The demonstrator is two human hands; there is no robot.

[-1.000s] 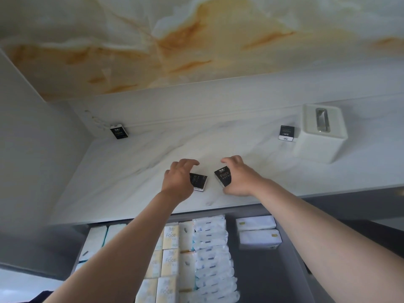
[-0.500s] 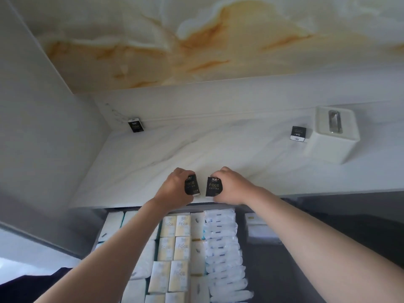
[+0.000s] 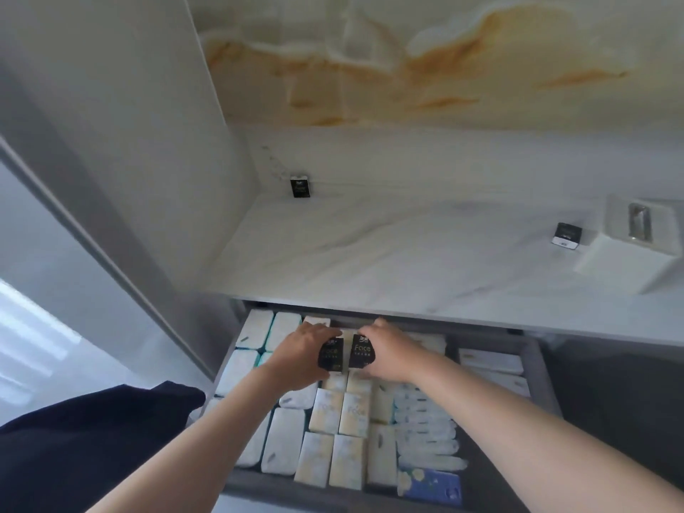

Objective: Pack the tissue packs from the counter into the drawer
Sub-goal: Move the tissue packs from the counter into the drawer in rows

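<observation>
My left hand (image 3: 301, 355) grips a small black tissue pack (image 3: 330, 356), and my right hand (image 3: 388, 355) grips a second black tissue pack (image 3: 362, 354). Both packs are held side by side over the back middle of the open grey drawer (image 3: 540, 368), just below the counter's front edge. Two more black packs remain on the white marble counter (image 3: 370, 253): one black pack (image 3: 299, 187) leans in the far left corner, and the other black pack (image 3: 566, 235) lies at the right beside a white box.
The drawer holds rows of white, cream and blue tissue packs (image 3: 340, 431), with dark bare floor at its right. A white tissue box (image 3: 636, 246) stands on the counter at the right. A grey wall panel (image 3: 111, 179) closes the left side.
Both hands closed on the two black packs on the counter, lifted them, and brought them down and toward me over the open drawer. The camera tilted down.
</observation>
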